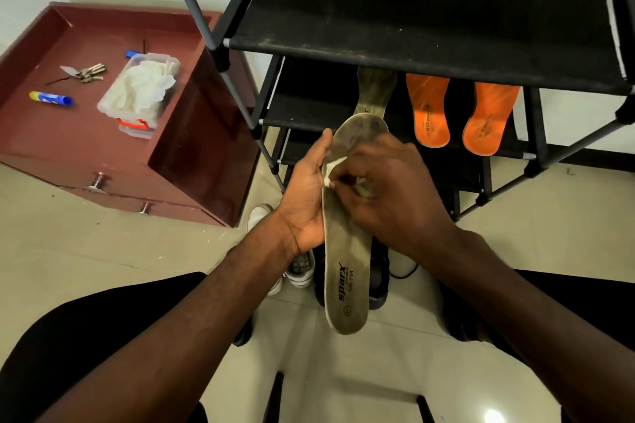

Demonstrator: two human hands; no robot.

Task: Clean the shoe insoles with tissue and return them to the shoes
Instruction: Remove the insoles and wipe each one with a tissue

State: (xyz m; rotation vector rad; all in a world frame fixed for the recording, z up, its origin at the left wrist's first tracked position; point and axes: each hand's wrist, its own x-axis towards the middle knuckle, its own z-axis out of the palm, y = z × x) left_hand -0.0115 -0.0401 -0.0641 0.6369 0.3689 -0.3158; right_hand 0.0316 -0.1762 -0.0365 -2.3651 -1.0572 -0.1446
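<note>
A grey, dirty insole (347,271) with "sparx" printed near its heel is held upright in front of me. My left hand (307,192) grips it along its left edge from behind. My right hand (388,189) pinches a crumpled white tissue (331,170) and presses it on the insole's upper middle. A second grey insole (376,89) leans on the black shoe rack's lower shelf (309,113), with two orange insoles (429,110) (489,117) to its right. White shoes (302,266) and dark shoes (379,280) stand on the floor below my hands, partly hidden.
A maroon drawer cabinet (192,154) stands at left. On its top sit a clear plastic box of tissues (139,93), keys (86,72) and a blue tube (51,99). The rack's top shelf (422,10) is bare. My knees frame the tiled floor (103,251).
</note>
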